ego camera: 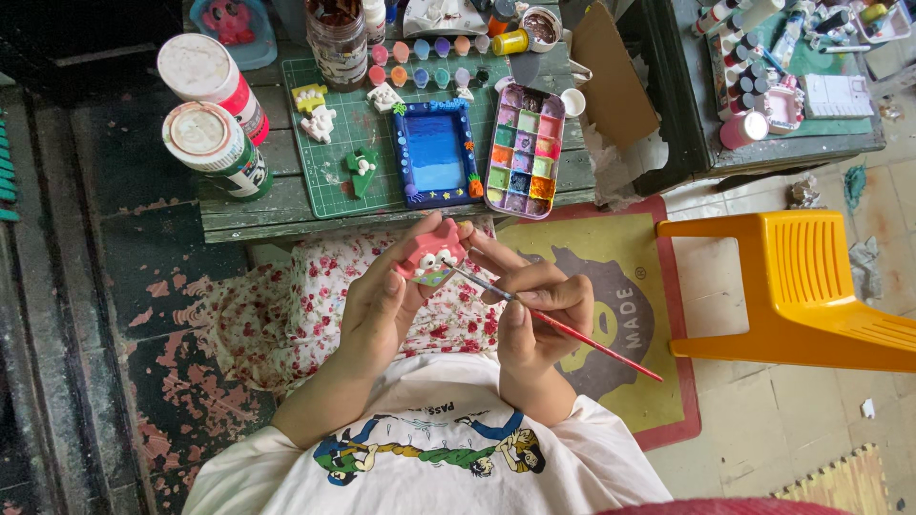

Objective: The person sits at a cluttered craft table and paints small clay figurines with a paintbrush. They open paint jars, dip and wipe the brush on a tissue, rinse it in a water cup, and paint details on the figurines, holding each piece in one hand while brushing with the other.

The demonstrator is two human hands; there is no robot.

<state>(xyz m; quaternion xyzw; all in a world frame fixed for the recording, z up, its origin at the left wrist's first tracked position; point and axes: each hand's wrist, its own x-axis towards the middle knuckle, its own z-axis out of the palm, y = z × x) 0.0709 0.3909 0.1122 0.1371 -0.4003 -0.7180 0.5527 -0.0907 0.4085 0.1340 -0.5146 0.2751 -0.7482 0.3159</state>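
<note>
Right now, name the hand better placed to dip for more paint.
Right. The right hand already grips the red-handled paintbrush, likely nearer the paint palette; the left hand holds the pink figurine.

Head camera, steep downward view

It looked from the person's head straight down, close over lap and hands, with the green table (pixel 286 215) toward the frame's top.

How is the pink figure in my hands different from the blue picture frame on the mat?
The pink figure is small and held up in the left hand; the blue frame is larger, rectangular and lies flat on the green mat. Both are painted craft pieces.
</note>
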